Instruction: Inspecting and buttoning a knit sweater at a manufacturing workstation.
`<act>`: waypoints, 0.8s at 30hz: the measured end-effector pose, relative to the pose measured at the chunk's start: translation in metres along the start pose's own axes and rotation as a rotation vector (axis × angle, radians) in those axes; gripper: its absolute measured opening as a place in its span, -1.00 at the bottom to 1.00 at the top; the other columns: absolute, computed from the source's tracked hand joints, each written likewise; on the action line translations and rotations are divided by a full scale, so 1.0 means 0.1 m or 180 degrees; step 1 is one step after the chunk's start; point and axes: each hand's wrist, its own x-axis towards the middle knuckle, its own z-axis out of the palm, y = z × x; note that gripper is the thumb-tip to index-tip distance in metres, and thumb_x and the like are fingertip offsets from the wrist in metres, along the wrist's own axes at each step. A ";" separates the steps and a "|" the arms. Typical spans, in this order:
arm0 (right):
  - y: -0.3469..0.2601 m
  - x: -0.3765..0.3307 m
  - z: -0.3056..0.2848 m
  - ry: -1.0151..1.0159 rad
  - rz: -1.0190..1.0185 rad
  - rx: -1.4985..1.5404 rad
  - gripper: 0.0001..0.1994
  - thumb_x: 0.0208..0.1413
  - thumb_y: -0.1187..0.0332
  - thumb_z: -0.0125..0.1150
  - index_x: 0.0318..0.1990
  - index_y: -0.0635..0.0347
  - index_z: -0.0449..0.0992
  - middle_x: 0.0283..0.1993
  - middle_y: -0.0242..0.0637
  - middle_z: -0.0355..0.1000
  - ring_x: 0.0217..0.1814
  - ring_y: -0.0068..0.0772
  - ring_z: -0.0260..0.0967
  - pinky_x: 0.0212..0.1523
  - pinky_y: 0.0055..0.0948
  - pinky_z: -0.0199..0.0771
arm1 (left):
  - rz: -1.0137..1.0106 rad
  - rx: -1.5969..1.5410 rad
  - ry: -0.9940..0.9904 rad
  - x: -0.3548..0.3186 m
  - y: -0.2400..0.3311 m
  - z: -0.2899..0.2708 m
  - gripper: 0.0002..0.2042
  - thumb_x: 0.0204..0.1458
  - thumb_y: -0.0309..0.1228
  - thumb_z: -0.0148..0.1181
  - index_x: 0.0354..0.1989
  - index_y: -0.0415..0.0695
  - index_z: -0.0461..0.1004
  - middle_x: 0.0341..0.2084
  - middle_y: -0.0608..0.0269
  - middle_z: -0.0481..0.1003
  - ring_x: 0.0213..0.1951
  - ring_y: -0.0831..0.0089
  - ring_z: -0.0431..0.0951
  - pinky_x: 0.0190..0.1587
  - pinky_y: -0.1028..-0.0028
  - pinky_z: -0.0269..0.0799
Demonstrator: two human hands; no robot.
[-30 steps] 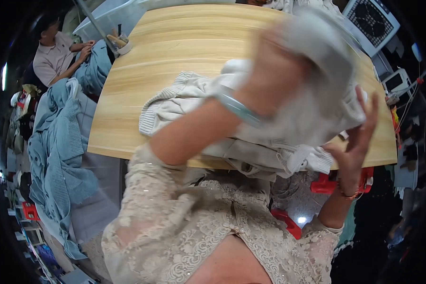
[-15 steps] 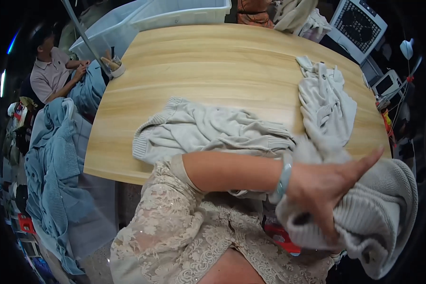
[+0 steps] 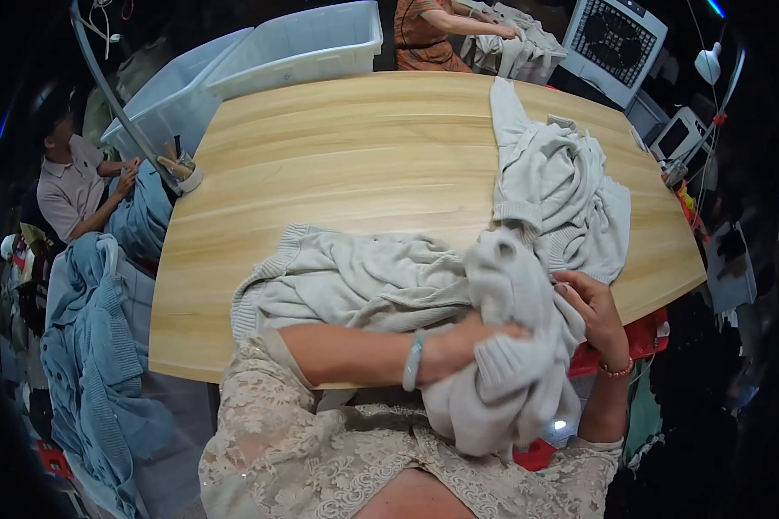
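So both hands are busy with one bunched-up pale grey knitted sweater at about 5 o'clock on the light wooden counter, hanging over the near edge. The left hand reaches across and its fingers are closed into the knit, gripping it from the left side. The right hand is on the right side of the same bundle, fingers curled against the fabric and holding it too.

Counting knits on the counter: three. The one being held, a second pale grey ribbed sweater lying crumpled just to its 9 o'clock, touching it, and a third pale grey sweater spread out at 1 o'clock from the bundle, one sleeve stretched toward the far edge.

Two white plastic bins sit past the far left corner at 11 o'clock. Two other people in view: one seated at 9 o'clock by blue knitwear, one at 12 o'clock handling more pale fabric.
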 end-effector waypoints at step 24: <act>0.19 0.09 1.12 -0.0008 -0.1597 -0.2205 -0.34 -0.23 0.35 0.43 0.17 0.05 0.40 0.23 -0.19 0.26 0.28 -0.03 0.16 0.32 -0.14 0.11 | 0.1148 0.5410 0.2396 -1.91 0.34 -2.07 -0.54 -0.02 -0.36 0.35 0.09 -0.19 0.45 0.11 -0.05 0.40 0.17 0.09 0.36 0.22 0.27 0.26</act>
